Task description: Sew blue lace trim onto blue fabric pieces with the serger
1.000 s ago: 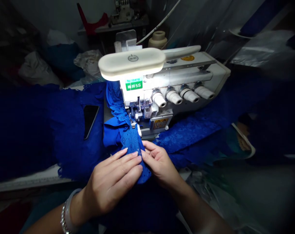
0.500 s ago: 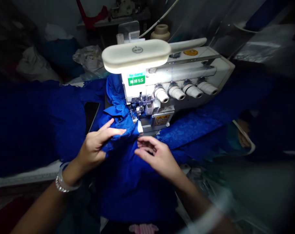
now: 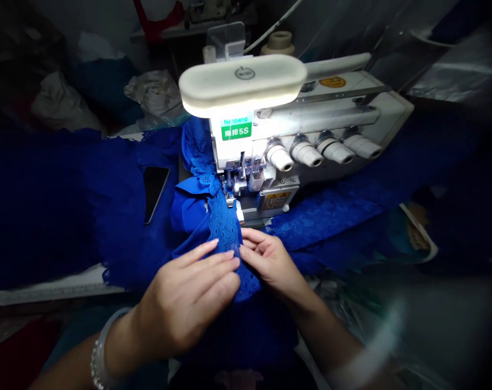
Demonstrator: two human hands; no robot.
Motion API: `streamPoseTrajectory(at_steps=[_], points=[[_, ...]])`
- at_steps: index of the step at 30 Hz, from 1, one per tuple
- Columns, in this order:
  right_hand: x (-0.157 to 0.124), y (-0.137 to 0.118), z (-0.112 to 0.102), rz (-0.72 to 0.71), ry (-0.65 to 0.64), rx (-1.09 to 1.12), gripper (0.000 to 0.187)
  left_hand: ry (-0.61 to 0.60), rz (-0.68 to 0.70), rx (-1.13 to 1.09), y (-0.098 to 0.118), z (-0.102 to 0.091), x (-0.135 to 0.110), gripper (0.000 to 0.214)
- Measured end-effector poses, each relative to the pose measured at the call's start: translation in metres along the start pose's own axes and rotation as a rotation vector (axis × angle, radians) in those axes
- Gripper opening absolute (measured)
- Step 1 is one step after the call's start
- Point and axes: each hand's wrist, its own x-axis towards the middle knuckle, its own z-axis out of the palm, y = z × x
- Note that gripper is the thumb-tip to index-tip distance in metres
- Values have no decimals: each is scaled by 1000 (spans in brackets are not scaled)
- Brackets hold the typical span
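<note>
Blue lace point(image 3: 225, 233) lies under the fingers point(image 3: 213, 261) of the left hand point(image 3: 187, 303), which sit close together and press it flat, while the fingertips point(image 3: 248, 244) of the right hand point(image 3: 268, 262) pinch its edge. The strip runs up to the presser foot point(image 3: 230, 202) of a white Nanbang overlock machine point(image 3: 335, 103); a smartphone point(image 3: 154, 194) lies on blue fabric point(image 3: 124, 216) to the left.

Head-worn view facing forward and down, close above the hands point(image 3: 189, 306)
</note>
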Motion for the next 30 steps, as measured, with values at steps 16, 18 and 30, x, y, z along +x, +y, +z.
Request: streamPoseTrajectory(at_steps=[16, 18, 30], points=[[-34, 30, 7, 19, 118, 27, 29, 67, -72, 129, -25, 16, -10, 28], [-44, 38, 5, 45, 141, 35, 28, 85, -42, 94, -20, 22, -18, 28], [-87, 43, 8, -112, 178, -151, 51, 202, -140, -96, 33, 48, -37, 21]])
